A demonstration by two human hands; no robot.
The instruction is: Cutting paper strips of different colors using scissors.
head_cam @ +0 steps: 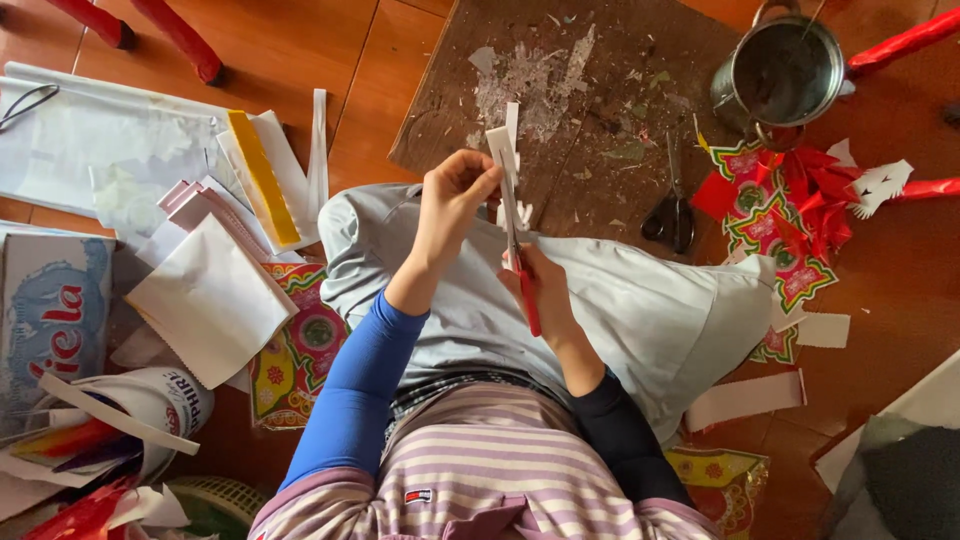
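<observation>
Striped fabric of our shirt point(470, 470) fills the bottom centre of the frame, with a blue sleeve on the left arm and a dark sleeve on the right. Above it, a pale grey cloth point(640, 300) drapes over our lap.

Our left hand point(455, 195), at the centre of the frame, has its fingers pinched together on a narrow white paper strip point(503, 150) that stands upright. Our right hand point(540, 290), just below and to the right, is closed around red-handled scissors point(522, 270), whose blades point up along the strip; we cannot tell whether the blades are touching the paper.

Beyond the hands, in the upper centre, lies a worn wooden board point(590, 90) dusted with paper scraps, and a second pair of dark-handled scissors point(675, 205) rests on its right part. A metal pot point(780, 75) sits at upper right. Below it lies a heap of red and patterned paper point(780, 215). White folded sheets point(210, 290) and a yellow strip point(262, 178) are spread on the wooden floor point(370, 90) at the left.
</observation>
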